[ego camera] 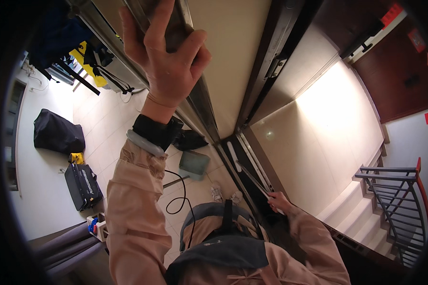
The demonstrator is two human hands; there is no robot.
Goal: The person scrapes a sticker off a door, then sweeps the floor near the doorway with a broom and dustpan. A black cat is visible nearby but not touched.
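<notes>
My left hand (169, 64) is raised, its fingers spread against a dark metal door frame (203, 103); the fingertips are partly hidden. A black band (151, 129) and a pale bangle (146, 143) circle that wrist. Lower right, my right hand (280, 202) holds the thin, pale handle of a long tool (253, 180). Its far end meets a white bar (234, 156) over the dark threshold strip (244, 156); whether the two are joined I cannot tell. Beside the frame rises a beige panel (228, 60), followed by a second dark jamb with a metal latch plate (275, 67).
Stairs (356, 206) with a metal railing (396, 192) descend at right, near a dark red door (396, 78). Indoors, a green dustpan (194, 162) lies on tiles. Black bags (59, 131) and a black case (82, 187) stand by the left wall. A black cable (180, 199) hangs before me.
</notes>
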